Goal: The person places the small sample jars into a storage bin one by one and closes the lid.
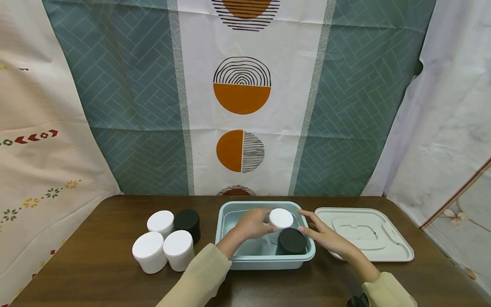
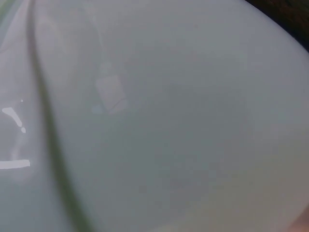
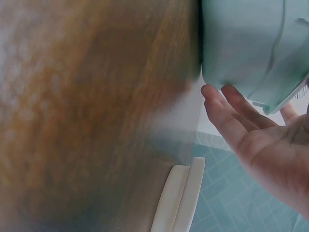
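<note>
In the head view, a light blue bin (image 1: 264, 262) holds a white-lidded white jar (image 1: 281, 218) and a black-lidded jar (image 1: 292, 241) in front of it. My left hand (image 1: 251, 224) grips the white jar from its left side, thumb and fingers around it. My right hand (image 1: 324, 233) is at the bin's right rim, fingers extended. Seen from the right wrist, its fingertips (image 3: 227, 92) lie right at the bin's outer wall (image 3: 241, 43). Only a blurred, pale, glossy surface (image 2: 169, 111) fills most of the left wrist view.
Left of the bin, several white-lidded jars (image 1: 178, 249) and a black-lidded one (image 1: 187, 224) stand grouped on the brown table (image 1: 115, 238). A white bin lid (image 1: 368, 232) lies flat to the right. Patterned curtains (image 1: 134, 106) hang behind and at both sides.
</note>
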`<state>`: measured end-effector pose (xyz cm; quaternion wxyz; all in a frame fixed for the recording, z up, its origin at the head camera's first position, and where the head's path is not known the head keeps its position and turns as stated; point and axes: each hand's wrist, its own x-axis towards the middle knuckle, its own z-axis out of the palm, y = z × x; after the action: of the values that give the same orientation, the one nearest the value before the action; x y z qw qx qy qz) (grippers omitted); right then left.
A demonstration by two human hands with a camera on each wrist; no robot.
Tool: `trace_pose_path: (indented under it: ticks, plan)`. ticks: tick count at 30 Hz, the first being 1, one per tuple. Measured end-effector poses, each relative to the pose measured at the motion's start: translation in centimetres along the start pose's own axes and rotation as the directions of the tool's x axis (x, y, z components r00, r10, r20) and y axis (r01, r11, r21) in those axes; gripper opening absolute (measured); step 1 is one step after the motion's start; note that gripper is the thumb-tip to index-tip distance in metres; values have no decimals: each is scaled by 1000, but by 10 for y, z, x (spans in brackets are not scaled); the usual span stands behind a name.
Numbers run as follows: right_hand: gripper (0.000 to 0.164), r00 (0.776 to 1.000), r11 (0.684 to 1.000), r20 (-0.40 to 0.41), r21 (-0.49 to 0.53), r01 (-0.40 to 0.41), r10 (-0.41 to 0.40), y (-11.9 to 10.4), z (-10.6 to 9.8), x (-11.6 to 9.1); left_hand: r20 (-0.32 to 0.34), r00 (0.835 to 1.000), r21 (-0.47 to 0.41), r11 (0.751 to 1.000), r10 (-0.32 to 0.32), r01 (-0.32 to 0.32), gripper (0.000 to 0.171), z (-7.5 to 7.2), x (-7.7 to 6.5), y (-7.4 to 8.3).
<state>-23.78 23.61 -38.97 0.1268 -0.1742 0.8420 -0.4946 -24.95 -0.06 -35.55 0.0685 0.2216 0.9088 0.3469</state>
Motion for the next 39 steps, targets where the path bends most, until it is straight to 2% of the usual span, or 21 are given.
trace_pose_path:
  ticks: [4, 7, 14, 19, 24, 28, 31, 39]
  plan:
    - [55, 1000, 1000, 8, 12, 7, -7, 2, 0, 0, 89, 996, -17, 1000, 9, -8, 52, 1, 0, 1]
    - [55, 1000, 1000, 8, 16, 14, -14, 2, 0, -1, 122, 992, -16, 1000, 13, -12, 54, 2, 0, 1]
    - [56, 1000, 1000, 4, 24, -4, 4, 2, 1, -2, 119, 993, -72, 997, -3, 12, 53, 0, -1, -1]
    - [57, 1000, 1000, 2, 12, 0, 0, -1, 1, -1, 100, 995, -122, 992, -14, 26, 53, -6, -11, -2]
    - [57, 1000, 1000, -6, -6, 3, -3, -2, 0, -1, 56, 998, -126, 992, 15, -8, 52, -25, -30, -5]
    - [56, 1000, 1000, -5, -3, 4, -4, -1, 0, -1, -26, 998, -101, 993, 62, -65, 49, -44, -47, -10]
    - [55, 1000, 1000, -4, -1, 9, -9, -2, -1, -2, -89, 993, -86, 993, 73, -81, 48, -56, -60, -16]
    - [56, 999, 999, 9, -4, 32, -32, -3, 0, -2, -202, 975, -106, 988, 91, -114, 47, -87, -101, -37]
